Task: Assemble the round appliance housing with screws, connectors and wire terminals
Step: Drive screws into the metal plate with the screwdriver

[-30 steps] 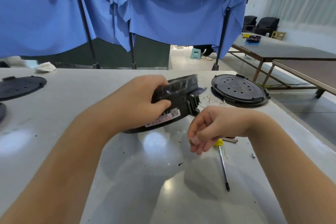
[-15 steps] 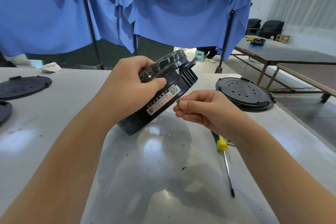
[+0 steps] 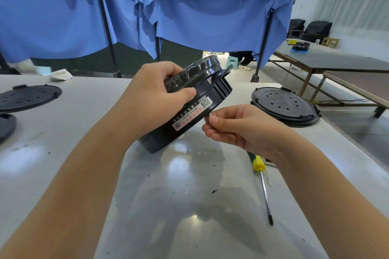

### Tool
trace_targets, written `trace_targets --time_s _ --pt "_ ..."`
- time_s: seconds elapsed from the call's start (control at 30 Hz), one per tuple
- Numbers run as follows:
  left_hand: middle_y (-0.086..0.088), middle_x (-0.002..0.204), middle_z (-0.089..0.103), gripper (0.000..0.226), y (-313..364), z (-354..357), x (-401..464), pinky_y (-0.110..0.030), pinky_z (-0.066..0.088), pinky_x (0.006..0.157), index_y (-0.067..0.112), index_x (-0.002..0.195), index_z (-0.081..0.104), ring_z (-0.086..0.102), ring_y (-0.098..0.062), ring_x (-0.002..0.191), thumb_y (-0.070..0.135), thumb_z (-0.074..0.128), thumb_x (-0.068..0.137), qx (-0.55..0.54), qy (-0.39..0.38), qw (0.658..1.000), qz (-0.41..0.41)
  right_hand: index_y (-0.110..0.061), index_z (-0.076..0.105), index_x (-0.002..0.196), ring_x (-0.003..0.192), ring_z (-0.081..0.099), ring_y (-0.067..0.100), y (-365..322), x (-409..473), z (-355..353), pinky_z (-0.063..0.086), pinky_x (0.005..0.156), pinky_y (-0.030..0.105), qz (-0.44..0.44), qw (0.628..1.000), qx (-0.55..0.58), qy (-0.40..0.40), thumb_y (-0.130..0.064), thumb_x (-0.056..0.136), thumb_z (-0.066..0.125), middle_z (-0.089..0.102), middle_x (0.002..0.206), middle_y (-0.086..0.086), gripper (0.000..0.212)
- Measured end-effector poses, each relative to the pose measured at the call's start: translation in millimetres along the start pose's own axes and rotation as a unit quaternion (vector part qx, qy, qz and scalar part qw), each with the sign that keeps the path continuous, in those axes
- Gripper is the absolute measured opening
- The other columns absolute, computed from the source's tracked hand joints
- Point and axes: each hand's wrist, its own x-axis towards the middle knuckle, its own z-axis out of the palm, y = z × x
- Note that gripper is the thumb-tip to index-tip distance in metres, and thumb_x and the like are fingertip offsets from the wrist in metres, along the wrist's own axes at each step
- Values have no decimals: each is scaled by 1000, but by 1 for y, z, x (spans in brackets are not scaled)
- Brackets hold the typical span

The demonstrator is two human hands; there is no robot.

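Grey tabletop (image 3: 63, 132), blue curtains (image 3: 210, 17) behind | left hand (image 3: 151, 94) grip clamped on round black housing (image 3: 189, 115) — tilted above tabletop | right hand (image 3: 237, 130) grip pinching small part (image 3: 208, 116) — at housing's side | screwdriver (image 3: 262, 183) on tabletop

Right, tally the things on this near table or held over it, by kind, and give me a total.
Round black housing, tilted, gripped by the left hand: 1
Perforated black discs, one right, one left: 2
Part of another dark round piece at the left edge: 1
Yellow-handled screwdriver: 1
Small part pinched by the right hand: 1
Total: 6
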Motion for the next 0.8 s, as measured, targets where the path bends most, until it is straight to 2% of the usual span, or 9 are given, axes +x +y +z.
trace_targets --time_s 0.2,0.3,0.43,0.6,0.8 --pt "12 72 69 10 0 2 0 -6 46 54 30 84 66 64 3 67 24 74 82 6 -15 1000 8 -11 78 74 72 72 15 -1 -1 -1 56 62 17 7 999 -35 -31 -20 72 67 74 81 11 14" --pt "12 73 69 9 1 3 0 -7 47 56 29 85 66 64 2 68 24 74 83 11 -13 1000 11 -10 77 74 71 72 14 -2 -2 -2 55 61 17 -1 999 -40 -25 -20 73 67 74 79 11 14" --pt "12 73 70 8 -1 2 0 -6 46 54 28 85 67 64 3 68 25 74 83 8 -4 1000 6 -8 72 81 69 70 13 2 0 1 56 63 19 -27 998 -54 -6 -18 84 63 73 77 8 14" --pt "15 73 71 9 -5 -6 4 -16 47 60 29 86 68 66 2 66 29 75 81 -15 18 1000 -18 -7 66 82 66 68 12 10 6 16 58 67 27 -138 985 -79 62 -14 94 56 70 69 2 17" --pt "20 76 71 9 -5 -9 5 -11 46 57 30 87 67 67 3 67 29 75 82 -32 11 999 -33 -15 65 81 61 65 12 28 13 26 59 65 29 -290 932 -146 164 -11 93 60 67 65 -5 14"
